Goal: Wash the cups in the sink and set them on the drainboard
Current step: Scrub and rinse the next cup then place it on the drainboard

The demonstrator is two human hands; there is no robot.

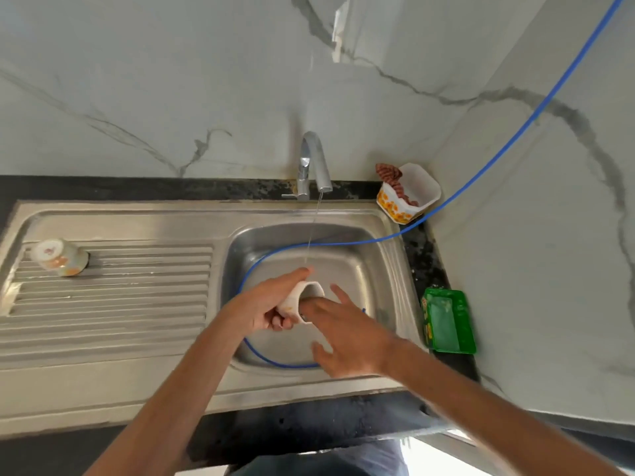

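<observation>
Left-hand fingers [280, 322] curl round a white cup [302, 300] at frame centre, held on its side over the sink [385, 269], mouth toward the right hand [347, 338], whose fingers are spread, one reaching into the mouth. A thin stream falls from the tap [314, 166]. At far left a second cup [60, 257] stands upside down on the drainboard [113, 304].

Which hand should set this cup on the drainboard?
Left. The left hand already grips the cup and is nearer the drainboard; the right hand only has fingers at the cup's mouth.
</observation>
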